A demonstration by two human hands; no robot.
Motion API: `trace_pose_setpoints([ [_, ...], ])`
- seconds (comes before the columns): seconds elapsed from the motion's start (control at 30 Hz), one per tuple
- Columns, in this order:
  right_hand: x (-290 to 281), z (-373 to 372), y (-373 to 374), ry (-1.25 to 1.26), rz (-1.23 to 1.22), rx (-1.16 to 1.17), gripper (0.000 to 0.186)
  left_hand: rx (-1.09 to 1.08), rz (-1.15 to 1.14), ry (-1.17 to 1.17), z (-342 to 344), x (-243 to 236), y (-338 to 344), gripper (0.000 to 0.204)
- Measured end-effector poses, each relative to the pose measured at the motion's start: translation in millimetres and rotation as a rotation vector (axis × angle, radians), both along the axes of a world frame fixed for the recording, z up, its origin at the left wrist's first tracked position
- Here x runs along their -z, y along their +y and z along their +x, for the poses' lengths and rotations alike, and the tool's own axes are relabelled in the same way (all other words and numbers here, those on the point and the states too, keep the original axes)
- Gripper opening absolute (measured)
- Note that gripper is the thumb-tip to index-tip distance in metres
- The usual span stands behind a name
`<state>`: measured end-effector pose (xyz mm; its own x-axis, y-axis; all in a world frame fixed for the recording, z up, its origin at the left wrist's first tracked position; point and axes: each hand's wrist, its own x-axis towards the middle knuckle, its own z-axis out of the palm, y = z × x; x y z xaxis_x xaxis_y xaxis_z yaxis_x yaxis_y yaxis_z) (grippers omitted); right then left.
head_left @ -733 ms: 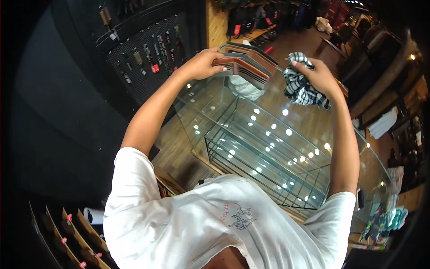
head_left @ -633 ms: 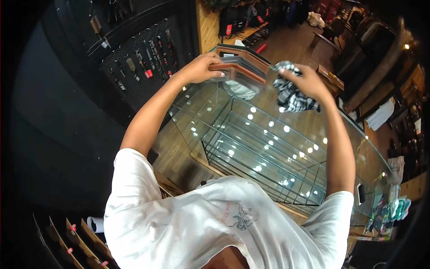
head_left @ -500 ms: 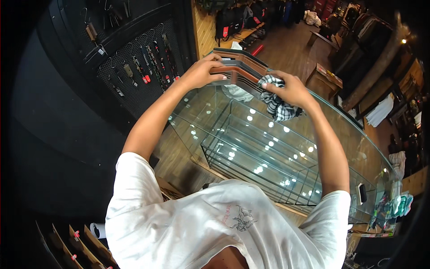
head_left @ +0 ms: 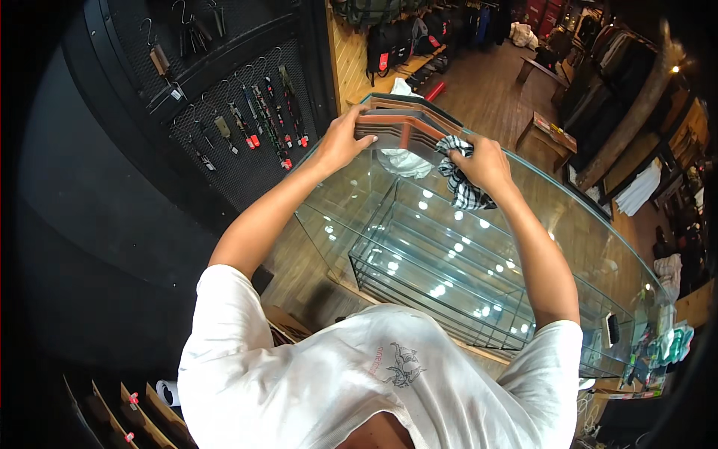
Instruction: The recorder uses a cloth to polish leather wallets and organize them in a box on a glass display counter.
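Observation:
Several nested brown, grey and black panels point(head_left: 406, 129), bent in the middle like opened leather wallets, stand on the far end of the glass display case point(head_left: 464, 258). At their left end, my left hand point(head_left: 345, 142) grips them, thumb on the near side and fingers behind. A crumpled black-and-white checked cloth point(head_left: 467, 191) is bunched in my right hand point(head_left: 486, 166), which presses it against the panels' right end. Some of my right fingers are hidden behind the cloth and panels. A white crumpled cloth or bag point(head_left: 404, 163) shows just below the panels.
A black mesh wall with hanging straps and key holders point(head_left: 254, 112) rises at the left. Backpacks point(head_left: 385, 56) hang beyond the case. A wooden bench point(head_left: 548, 135) and a clothes rack point(head_left: 621, 63) stand far right. A brush point(head_left: 612, 329) lies at the case's right end.
My view has shifted slightly, so the scene sits lower and to the right. My right hand, with the checked cloth, stays at the panels' right end; my left hand keeps its hold.

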<state>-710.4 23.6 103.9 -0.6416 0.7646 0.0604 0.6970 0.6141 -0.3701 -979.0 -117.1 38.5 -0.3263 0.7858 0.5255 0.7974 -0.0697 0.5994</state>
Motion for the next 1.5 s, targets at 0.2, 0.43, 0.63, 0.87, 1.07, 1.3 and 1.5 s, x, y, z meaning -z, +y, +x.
trace_pose_setpoints([
  [0.2, 36, 2, 24, 0.22, 0.194, 0.105, 0.073, -0.039, 0.163, 0.138, 2, 13, 21, 0.077],
  [0.43, 37, -9, 33, 0.16, 0.013, 0.053, 0.062, 0.257, -0.1, -0.416, -13, 17, 50, 0.091],
  [0.63, 44, -17, 36, 0.062, 0.115, -0.005, 0.059, 0.287, -0.058, -0.696, -5, 19, 68, 0.066],
  [0.87, 38, -17, 29, 0.054, 0.072, -0.019, 0.062, 0.22, -0.046, -0.829, -7, 28, 68, 0.072],
  [1.07, 26, 1, 33, -0.071, 0.126, 0.015, 0.079, 0.403, -0.097, -0.604, 4, 26, 59, 0.065],
  [1.3, 1, 3, 28, -0.175, 0.089, 0.018, 0.066, 0.397, -0.144, -0.474, 0, 24, 71, 0.063],
  [1.5, -15, -9, 15, -0.346, 0.12, 0.01, 0.067, 0.46, -0.107, -0.542, -8, 33, 78, 0.061],
])
